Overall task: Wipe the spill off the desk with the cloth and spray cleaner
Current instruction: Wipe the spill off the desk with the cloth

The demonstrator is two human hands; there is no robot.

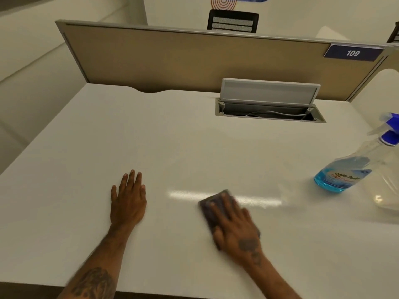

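My right hand [235,227] lies flat on a dark purple cloth [210,209] and presses it onto the white desk [151,143], near the front middle. My left hand [128,199] rests palm down on the bare desk to the left of it, fingers together, holding nothing. A clear spray bottle [345,173] with blue liquid and a blue trigger head stands at the desk's right side, apart from both hands. A shiny streak of reflected light [259,200] shows just right of the cloth. I cannot make out a distinct spill.
An open cable hatch [269,113] with its lid raised sits at the back right of the desk. A tan divider panel [194,59] with a blue tag "109" runs along the back. A black chair back [233,21] shows beyond it.
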